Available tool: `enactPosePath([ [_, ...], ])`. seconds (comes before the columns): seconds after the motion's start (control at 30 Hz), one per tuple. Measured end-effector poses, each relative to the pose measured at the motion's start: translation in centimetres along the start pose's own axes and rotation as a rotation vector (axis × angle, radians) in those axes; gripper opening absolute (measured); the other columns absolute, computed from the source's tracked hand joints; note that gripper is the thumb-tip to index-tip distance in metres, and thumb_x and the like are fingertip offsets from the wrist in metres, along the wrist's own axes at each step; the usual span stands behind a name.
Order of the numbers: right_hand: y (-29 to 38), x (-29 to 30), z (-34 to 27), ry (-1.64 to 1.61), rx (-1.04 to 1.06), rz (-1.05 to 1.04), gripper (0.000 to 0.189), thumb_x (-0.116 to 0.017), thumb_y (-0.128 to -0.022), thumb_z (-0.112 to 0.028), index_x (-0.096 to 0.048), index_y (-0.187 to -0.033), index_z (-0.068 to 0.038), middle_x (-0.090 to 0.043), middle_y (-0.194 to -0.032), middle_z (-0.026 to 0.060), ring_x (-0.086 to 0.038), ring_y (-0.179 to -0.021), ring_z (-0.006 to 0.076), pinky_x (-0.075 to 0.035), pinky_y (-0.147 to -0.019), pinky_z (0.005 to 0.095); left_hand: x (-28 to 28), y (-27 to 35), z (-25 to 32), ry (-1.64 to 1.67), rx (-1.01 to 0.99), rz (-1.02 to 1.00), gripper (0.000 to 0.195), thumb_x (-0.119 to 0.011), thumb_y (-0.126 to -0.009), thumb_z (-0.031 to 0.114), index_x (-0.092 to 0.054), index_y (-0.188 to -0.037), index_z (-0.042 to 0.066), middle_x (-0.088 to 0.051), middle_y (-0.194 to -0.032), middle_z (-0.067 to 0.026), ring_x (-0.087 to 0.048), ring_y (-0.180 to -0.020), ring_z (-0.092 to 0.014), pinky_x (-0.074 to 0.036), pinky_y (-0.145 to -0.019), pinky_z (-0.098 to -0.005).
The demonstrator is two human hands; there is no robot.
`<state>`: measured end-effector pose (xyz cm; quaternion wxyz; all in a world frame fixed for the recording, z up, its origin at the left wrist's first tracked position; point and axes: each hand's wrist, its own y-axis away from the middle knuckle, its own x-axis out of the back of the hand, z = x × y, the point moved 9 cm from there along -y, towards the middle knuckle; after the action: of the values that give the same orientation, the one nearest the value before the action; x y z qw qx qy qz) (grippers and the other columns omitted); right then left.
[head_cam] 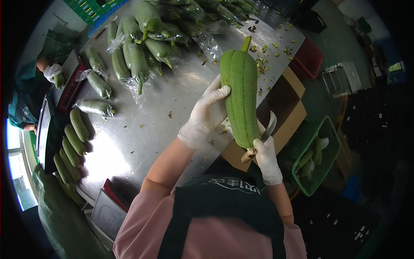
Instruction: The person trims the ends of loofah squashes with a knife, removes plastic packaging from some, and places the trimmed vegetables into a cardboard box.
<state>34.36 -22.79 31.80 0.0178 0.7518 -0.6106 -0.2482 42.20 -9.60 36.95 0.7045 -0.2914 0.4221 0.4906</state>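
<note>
A large green loofah gourd (241,94), its stem (246,43) pointing away from me, is held up above the right side of the steel table (155,129). My left hand (208,111), in a white glove, grips the gourd's left side with the thumb on top. My right hand (266,158), also gloved, holds a small curved knife (271,124) with a wooden handle (248,156). The right thumb is close to the gourd's lower end; the other fingers are partly hidden. The blade slants up to the right beside the gourd.
Bagged gourds (139,61) are heaped at the back; several bare ones (72,150) lie at left. Stem scraps (265,48) litter the right edge. An open cardboard box (292,119), a red crate (307,60) and a green crate (318,158) stand right. A co-worker's gloved hand (53,73) holds a gourd.
</note>
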Motion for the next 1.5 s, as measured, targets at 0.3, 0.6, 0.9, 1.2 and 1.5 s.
enactPosePath([
  [0.3, -0.8, 1.7, 1.7, -0.118, 0.051, -0.01, 0.078, -0.075, -0.074, -0.031, -0.037, -0.134, 0.002, -0.054, -0.082, -0.0016, -0.038, -0.053, 0.0025, -0.03, -0.046, 0.0172, -2.3, 0.7, -1.1, -0.271, -0.078, 0.066, 0.078, -0.059, -0.076, -0.003, -0.017, -0.142, 0.002, -0.038, -0.133, -0.0164, -0.039, -0.123, -0.024, -0.03, -0.103, -0.0361],
  [0.6, 0.1, 2.7, 3.4, -0.105, 0.019, 0.046, 0.073, -0.073, -0.075, -0.023, -0.037, -0.133, 0.002, -0.056, -0.087, 0.0009, -0.044, -0.054, 0.0032, -0.037, -0.046, 0.0165, -1.2, 0.1, -2.8, -0.185, 0.083, 0.137, 0.067, -0.054, -0.083, 0.005, -0.021, -0.141, 0.003, -0.038, -0.133, -0.0158, -0.039, -0.121, -0.023, -0.03, -0.103, -0.0364],
  [0.9, 5.8, 11.7, 9.0, -0.574, -0.154, 0.345, 0.05, -0.043, -0.093, -0.044, -0.044, -0.125, -0.005, -0.06, -0.104, 0.0157, -0.06, -0.08, 0.0191, -0.041, -0.048, 0.0203, 5.3, 1.6, -6.1, -0.668, 0.356, 0.24, 0.047, -0.046, -0.091, 0.016, -0.037, -0.134, 0.001, -0.049, -0.125, -0.0182, -0.048, -0.115, -0.024, -0.038, -0.098, -0.0362],
  [1.2, 13.9, 35.6, 2.0, -0.37, 0.32, 1.03, 0.084, -0.056, -0.086, -0.047, -0.013, -0.139, 0.003, -0.051, -0.126, 0.0176, -0.055, -0.106, 0.0236, -0.043, -0.087, 0.0303, 16.9, 10.5, 4.9, -0.802, 0.12, 0.695, 0.036, -0.052, -0.09, 0.02, -0.05, -0.121, 0.003, -0.057, -0.114, -0.011, -0.055, -0.106, -0.02, -0.043, -0.089, -0.03],
  [1.5, 4.0, 29.2, 9.2, -0.233, -0.109, 0.682, 0.044, -0.045, -0.096, -0.03, -0.044, -0.127, 0.0, -0.056, -0.119, 0.0142, -0.058, -0.09, 0.0127, -0.04, -0.054, 0.0198, 20.3, 19.1, 15.7, -1.473, -0.184, 1.153, 0.034, -0.06, -0.084, 0.024, -0.056, -0.112, 0.005, -0.061, -0.1, -0.0119, -0.059, -0.093, -0.021, -0.047, -0.08, -0.0331],
])
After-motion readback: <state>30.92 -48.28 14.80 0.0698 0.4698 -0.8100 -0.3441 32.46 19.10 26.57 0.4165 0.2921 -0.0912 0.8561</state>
